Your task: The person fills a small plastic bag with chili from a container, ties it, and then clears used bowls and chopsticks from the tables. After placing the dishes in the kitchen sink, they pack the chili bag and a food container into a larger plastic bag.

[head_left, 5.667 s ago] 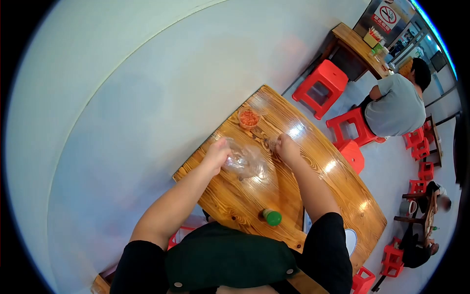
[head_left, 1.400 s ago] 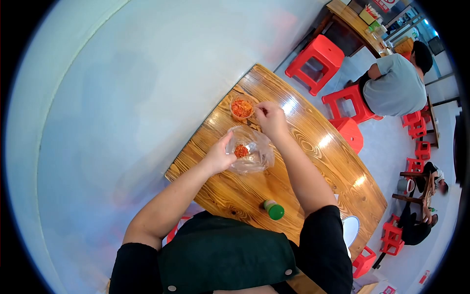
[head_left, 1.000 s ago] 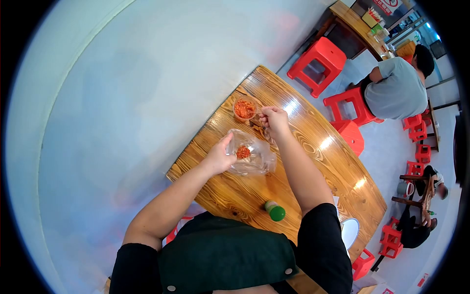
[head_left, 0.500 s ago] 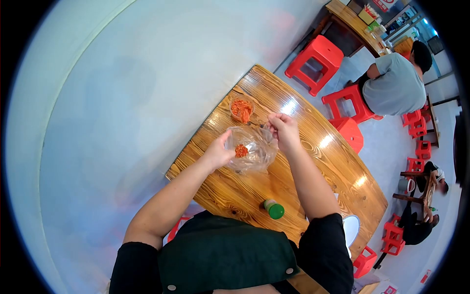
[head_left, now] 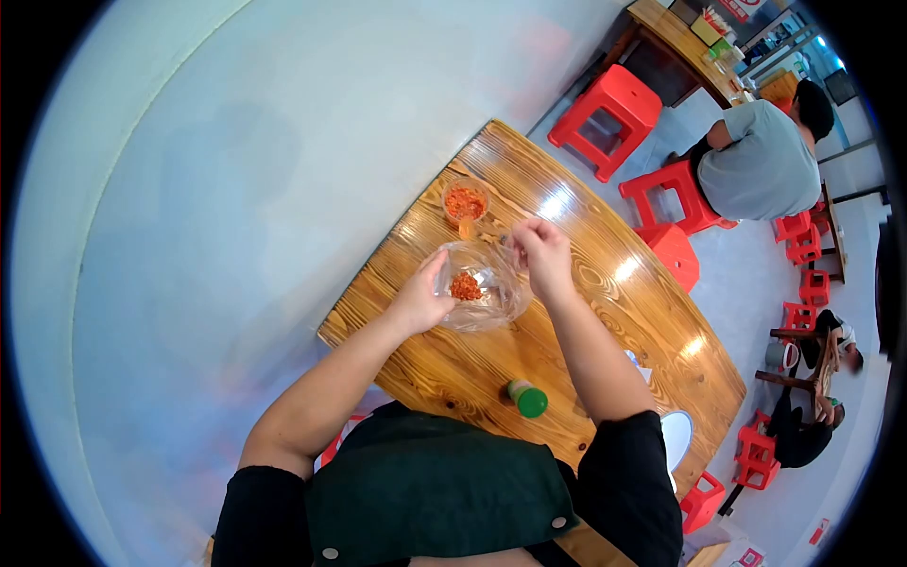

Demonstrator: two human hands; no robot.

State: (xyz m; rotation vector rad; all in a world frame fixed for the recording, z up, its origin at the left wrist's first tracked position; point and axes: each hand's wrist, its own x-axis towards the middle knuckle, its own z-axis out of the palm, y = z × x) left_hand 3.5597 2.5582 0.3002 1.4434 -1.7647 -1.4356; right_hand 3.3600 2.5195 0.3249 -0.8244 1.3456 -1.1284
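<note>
My left hand (head_left: 422, 295) grips the left rim of a clear plastic bag (head_left: 505, 304), thumb and fingers closed on it. A small heap of red chopped chili (head_left: 464, 287) lies in the bag. My right hand (head_left: 542, 253) is pinched shut at the bag's upper right, apparently on a spoon (head_left: 466, 229); its handle is hard to make out. The spoon's orange-stained end shows at the near rim of a clear round tub (head_left: 444, 202) of red chili, just beyond the bag.
A green-capped jar (head_left: 529, 400) stands on the wooden table (head_left: 652, 331) nearer my body. A white dish (head_left: 676, 437) sits by my right elbow. The wall (head_left: 236, 189) borders the table's left side. Red stools (head_left: 614, 113) and a seated person (head_left: 763, 161) are at the upper right.
The chili-laden end of the spoon now looks mostly bare and orange, slightly lower by the tub's rim. The heap in the bag looks a little larger. My hands have hardly moved.
</note>
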